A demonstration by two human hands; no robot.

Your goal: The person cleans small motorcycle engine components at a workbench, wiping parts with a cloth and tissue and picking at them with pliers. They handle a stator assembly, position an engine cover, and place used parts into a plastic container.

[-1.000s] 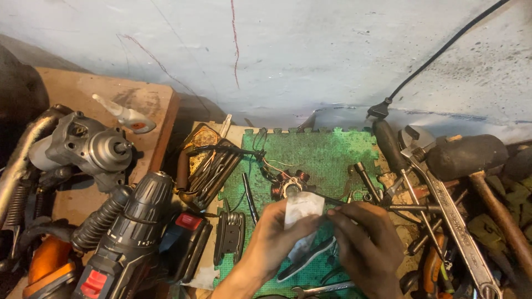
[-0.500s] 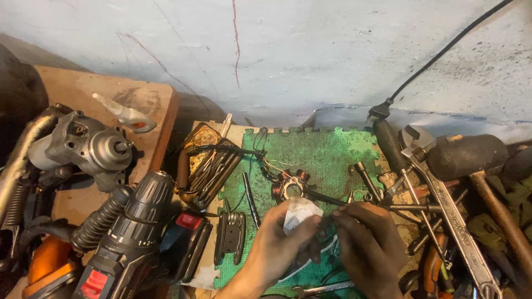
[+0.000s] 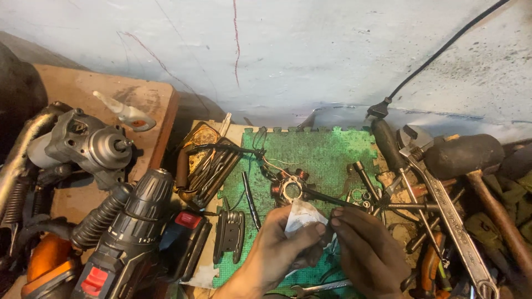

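Observation:
Both my hands meet over a green foam mat (image 3: 327,158). My left hand (image 3: 282,243) pinches a small crumpled white paper (image 3: 302,216) between thumb and fingers. My right hand (image 3: 368,249) is closed right beside it, its fingertips touching the paper's right edge; what else it grips is hidden. Just beyond the paper lies a round copper-wound stator coil (image 3: 291,188) with thin wires trailing off. A thin dark rod (image 3: 332,199) runs from the coil toward my right hand.
A cordless drill (image 3: 130,232) and a grey motor (image 3: 86,144) crowd the left. A folding hex-key set (image 3: 230,235) and a tool pouch (image 3: 210,163) sit by the mat. A long wrench (image 3: 449,216), a hammer (image 3: 471,166), screwdrivers and sockets pile up at right. A wall is behind.
The paper has been drawn in and crumpled smaller between my fingers. Both hands shifted slightly toward me; my right hand closed in against the paper.

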